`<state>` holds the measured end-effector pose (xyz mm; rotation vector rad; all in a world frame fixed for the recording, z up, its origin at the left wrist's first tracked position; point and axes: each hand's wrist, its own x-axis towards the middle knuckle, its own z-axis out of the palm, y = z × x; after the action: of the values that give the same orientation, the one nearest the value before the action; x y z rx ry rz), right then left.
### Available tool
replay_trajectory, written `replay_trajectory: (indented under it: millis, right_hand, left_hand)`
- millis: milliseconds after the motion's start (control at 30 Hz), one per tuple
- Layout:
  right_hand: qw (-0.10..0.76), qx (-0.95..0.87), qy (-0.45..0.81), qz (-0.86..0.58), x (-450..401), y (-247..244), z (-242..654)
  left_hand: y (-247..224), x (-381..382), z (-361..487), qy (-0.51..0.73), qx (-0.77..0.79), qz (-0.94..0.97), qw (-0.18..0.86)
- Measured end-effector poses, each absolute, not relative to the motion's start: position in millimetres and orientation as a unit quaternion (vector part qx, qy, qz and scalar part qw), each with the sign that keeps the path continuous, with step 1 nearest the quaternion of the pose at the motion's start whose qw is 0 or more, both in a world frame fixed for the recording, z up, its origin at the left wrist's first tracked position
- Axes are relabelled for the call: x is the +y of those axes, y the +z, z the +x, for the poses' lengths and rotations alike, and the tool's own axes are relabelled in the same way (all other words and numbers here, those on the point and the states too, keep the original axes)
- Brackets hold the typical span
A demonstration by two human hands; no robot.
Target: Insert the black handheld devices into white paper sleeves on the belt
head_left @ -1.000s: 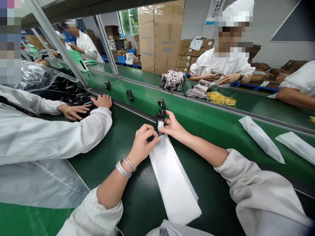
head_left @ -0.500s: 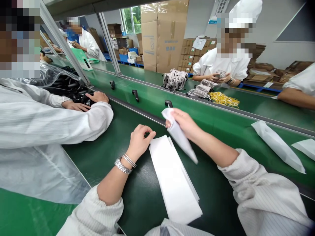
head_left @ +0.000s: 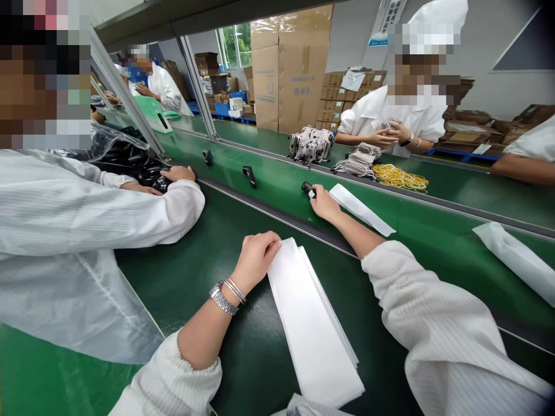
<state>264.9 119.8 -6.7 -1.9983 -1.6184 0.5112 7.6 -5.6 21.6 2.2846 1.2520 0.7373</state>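
On a green belt, the right hand grasps one black handle. Nearer the body, the left hand pinches a stack of paper sleeves. Right of the right fingers lie two separate sleeves, contents hidden; leftward, two other handles.

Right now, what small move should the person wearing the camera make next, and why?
Probably lift the black device toward the white paper stack: the right hand already has its fingers on the device's near end, over the green slope, while the left hand is at the stack's far end, apparently ready there.
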Motion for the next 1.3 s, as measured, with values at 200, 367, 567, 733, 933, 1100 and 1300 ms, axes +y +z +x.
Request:
replay_trajectory:
  millis: [200,367,567,733,933,1100,1300]
  right_hand:
    - [0.552,-0.485,0.491,-0.469,77.2,10.5,250.0]
    - [0.563,-0.493,0.559,-0.357,32.0,24.8,224.4]
    - [0.545,-0.521,0.576,-0.316,21.9,15.8,201.4]
    - [0.563,-0.502,0.559,-0.343,20.1,21.5,200.3]
    - [0.516,-0.508,0.582,-0.371,18.0,22.5,203.8]
    - [0.437,-0.572,0.594,-0.36,5.8,10.0,189.9]
    - [0.384,-0.591,0.628,-0.331,-3.5,-0.4,177.0]
  left_hand:
    - [25.1,-11.1,10.5,0.275,0.447,0.834,0.17]
    - [23.8,-8.9,8.4,0.299,0.435,0.832,0.169]
    - [24.5,-6.6,7.8,0.341,0.364,0.837,0.225]
    - [26.1,-6.3,8.0,0.351,0.352,0.828,0.258]
    - [28.9,-10.9,9.0,0.377,0.347,0.815,0.269]
    - [32.0,-11.5,8.6,0.442,0.373,0.775,0.254]
    - [28.9,-4.9,6.7,0.462,0.419,0.739,0.253]
